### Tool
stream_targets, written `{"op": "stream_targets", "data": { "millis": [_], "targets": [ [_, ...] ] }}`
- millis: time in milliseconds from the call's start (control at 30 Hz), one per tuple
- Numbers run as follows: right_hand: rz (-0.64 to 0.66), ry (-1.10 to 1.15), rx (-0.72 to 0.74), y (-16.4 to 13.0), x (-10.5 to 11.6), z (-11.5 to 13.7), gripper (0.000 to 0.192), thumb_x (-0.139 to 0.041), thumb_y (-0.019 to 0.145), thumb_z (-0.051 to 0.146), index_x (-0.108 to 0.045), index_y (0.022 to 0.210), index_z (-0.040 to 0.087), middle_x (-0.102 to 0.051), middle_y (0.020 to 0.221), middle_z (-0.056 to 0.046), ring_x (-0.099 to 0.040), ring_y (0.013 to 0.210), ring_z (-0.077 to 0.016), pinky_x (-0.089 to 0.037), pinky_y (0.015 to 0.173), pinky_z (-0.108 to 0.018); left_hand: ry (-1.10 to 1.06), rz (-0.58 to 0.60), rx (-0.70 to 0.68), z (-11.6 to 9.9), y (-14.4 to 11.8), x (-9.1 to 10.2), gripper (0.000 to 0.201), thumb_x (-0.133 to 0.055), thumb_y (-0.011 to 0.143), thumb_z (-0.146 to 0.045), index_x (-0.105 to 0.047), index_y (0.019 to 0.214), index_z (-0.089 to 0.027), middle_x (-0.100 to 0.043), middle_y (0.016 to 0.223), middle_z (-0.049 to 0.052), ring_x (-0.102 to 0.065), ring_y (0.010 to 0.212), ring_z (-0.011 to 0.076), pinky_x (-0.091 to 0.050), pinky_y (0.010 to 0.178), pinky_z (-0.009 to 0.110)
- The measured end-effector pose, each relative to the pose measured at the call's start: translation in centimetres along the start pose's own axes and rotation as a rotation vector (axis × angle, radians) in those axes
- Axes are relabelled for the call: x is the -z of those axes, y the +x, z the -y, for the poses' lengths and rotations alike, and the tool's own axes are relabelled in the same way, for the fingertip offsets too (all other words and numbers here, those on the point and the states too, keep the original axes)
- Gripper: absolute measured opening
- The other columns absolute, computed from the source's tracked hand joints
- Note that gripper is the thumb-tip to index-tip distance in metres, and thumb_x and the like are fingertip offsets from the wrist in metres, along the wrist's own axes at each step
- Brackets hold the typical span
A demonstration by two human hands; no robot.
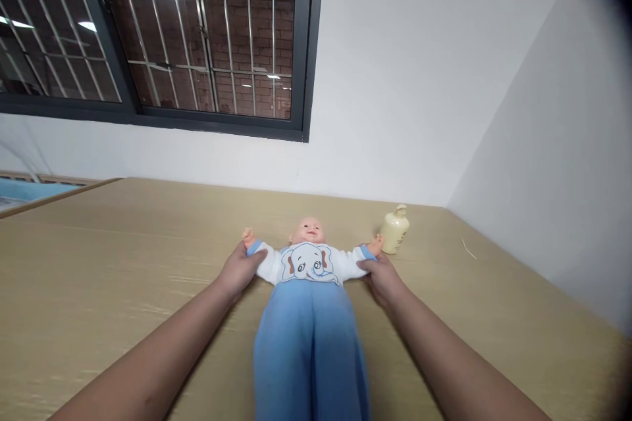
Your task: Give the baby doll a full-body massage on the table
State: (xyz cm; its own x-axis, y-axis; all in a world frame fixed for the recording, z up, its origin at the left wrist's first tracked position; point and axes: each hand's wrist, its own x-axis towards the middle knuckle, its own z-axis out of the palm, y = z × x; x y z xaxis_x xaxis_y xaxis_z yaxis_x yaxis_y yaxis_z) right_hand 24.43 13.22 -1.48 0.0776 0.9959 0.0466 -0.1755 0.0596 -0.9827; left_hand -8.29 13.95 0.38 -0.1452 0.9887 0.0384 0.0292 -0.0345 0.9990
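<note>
At the middle of the frame, on the tan surface (123, 289), the left hand (240, 271) and right hand (379, 279) are each closing around, seemingly gripping, a sleeve of the baby doll (307, 289), pinning its arms outspread, beside a cream bottle (394, 230).

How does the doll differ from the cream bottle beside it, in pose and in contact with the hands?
The doll lies flat on its back; the cream bottle stands upright. The left hand and the right hand hold the doll's sleeves; neither touches the bottle. The doll is far bigger. Both rest on the wooden table.
</note>
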Motion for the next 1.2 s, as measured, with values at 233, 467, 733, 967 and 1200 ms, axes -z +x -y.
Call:
{"op": "stream_targets", "data": {
  "millis": [233, 467, 733, 967, 1200],
  "targets": [
    [0.038, 0.375, -0.052, 0.9, 1.7, -0.2, 0.033, -0.079, 0.069, 0.029, -0.065, 0.098, 0.021, -0.072, 0.095, -0.004, -0.067, 0.095, -0.0259, -0.055, 0.084, -0.042, -0.296, -0.070, -0.010, 0.1, 2.0, 1.9, 0.027, -0.071, 0.070, -0.035, -0.050, 0.077, -0.020, -0.058, 0.068, -0.004, -0.060, 0.062, 0.0137, -0.049, 0.056, 0.023],
    [-0.086, 0.388, 0.002, 2.1, 2.7, -0.7, 0.029, -0.078, 0.071, 0.038, -0.068, 0.091, 0.019, -0.073, 0.090, -0.006, -0.068, 0.090, -0.0251, -0.055, 0.081, -0.036, -0.167, -0.015, -0.043, -2.1, 2.8, 5.4, 0.041, -0.079, 0.065, -0.037, -0.059, 0.095, -0.018, -0.068, 0.084, 0.004, -0.068, 0.077, 0.0228, -0.052, 0.064, 0.030],
    [-0.132, 0.386, -0.045, 2.0, 2.5, -0.9, 0.025, -0.075, 0.070, 0.037, -0.068, 0.088, 0.020, -0.070, 0.082, -0.002, -0.066, 0.081, -0.0223, -0.056, 0.069, -0.034, 0.930, -0.039, -0.325, -5.1, 0.1, 5.1, 0.028, -0.053, 0.086, -0.046, -0.065, 0.093, -0.022, -0.070, 0.099, 0.003, -0.066, 0.079, 0.0210, -0.047, 0.065, 0.028],
    [-0.092, 0.372, -0.096, 1.7, 2.5, -0.7, 0.019, -0.067, 0.073, 0.030, -0.066, 0.090, 0.021, -0.064, 0.076, 0.000, -0.064, 0.074, -0.0205, -0.058, 0.066, -0.038, 1.067, 0.447, -0.619, -8.6, -6.0, 1.5, 0.030, -0.052, 0.085, -0.020, -0.065, 0.112, -0.026, -0.067, 0.113, 0.003, -0.064, 0.098, 0.0225, -0.049, 0.083, 0.032],
    [0.213, 0.234, -0.344, 1.4, 3.9, 0.6, 0.031, -0.060, 0.086, 0.038, -0.064, 0.111, 0.020, -0.072, 0.086, -0.007, -0.072, 0.077, -0.0251, -0.059, 0.065, -0.038, 1.094, 0.840, -1.082, -7.5, -12.8, -1.2, 0.014, -0.065, 0.087, -0.022, -0.068, 0.099, -0.028, -0.065, 0.112, 0.003, -0.059, 0.108, 0.0238, -0.050, 0.089, 0.032]
  ]
}}
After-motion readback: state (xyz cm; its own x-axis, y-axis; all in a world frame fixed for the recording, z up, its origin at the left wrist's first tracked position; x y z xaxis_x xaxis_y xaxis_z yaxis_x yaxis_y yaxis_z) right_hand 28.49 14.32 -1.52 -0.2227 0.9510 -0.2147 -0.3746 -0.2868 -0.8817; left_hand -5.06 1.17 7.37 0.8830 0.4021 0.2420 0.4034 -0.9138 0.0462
